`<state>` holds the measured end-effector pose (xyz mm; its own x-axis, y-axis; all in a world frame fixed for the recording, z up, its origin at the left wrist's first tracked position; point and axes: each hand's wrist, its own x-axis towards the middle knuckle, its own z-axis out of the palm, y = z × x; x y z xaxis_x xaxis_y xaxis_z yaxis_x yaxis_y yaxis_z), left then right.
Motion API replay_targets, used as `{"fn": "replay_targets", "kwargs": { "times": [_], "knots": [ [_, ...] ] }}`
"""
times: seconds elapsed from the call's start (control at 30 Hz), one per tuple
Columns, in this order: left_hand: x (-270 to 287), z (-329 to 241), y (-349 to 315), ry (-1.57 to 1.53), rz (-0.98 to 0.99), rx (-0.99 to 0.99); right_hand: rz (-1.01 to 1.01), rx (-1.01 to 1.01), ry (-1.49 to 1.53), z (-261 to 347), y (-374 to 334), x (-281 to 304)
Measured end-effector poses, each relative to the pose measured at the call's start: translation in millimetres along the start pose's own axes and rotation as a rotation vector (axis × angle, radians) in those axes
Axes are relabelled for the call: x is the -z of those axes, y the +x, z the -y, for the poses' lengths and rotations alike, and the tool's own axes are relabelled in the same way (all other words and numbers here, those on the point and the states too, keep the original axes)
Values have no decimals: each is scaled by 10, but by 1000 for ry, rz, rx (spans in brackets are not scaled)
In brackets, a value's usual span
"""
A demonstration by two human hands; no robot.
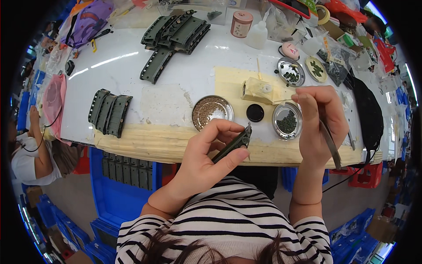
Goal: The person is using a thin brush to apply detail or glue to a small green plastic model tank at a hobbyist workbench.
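Observation:
My left hand (202,154) is closed around a dark green molded plastic part (233,144), held at a tilt just past the table's near edge. Raised to the right of it, my right hand (323,119) grips metal tweezers (329,143), whose back end sticks out below the palm. Beyond my left hand is a round metal dish (194,115) of small brownish pieces. A second metal dish (300,118), near my right hand, holds tiny dark green pieces (286,123). Between the dishes sits a small round pot (255,113) with something black in it.
Behind the pot stands a tape-wrapped block (255,90). Dark green ribbed parts (110,112) lie at the left, with more stacked parts (176,33) farther back. A pink tin (241,23) and white bottle (257,35) stand behind. Below the table edge is a blue crate (116,207).

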<state>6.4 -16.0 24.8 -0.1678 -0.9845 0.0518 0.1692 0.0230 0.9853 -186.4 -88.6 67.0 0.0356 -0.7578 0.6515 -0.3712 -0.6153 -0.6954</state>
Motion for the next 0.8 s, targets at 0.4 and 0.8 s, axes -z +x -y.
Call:
{"fn": "replay_targets", "kwargs": {
  "times": [0.4, 0.8],
  "knots": [
    [-35, -9, 8, 216, -4, -97, 358, -248, 384, 188, -111, -62],
    [-48, -8, 12, 205, 3, -99, 379, -263, 426, 148, -133, -66]
  ]
}}
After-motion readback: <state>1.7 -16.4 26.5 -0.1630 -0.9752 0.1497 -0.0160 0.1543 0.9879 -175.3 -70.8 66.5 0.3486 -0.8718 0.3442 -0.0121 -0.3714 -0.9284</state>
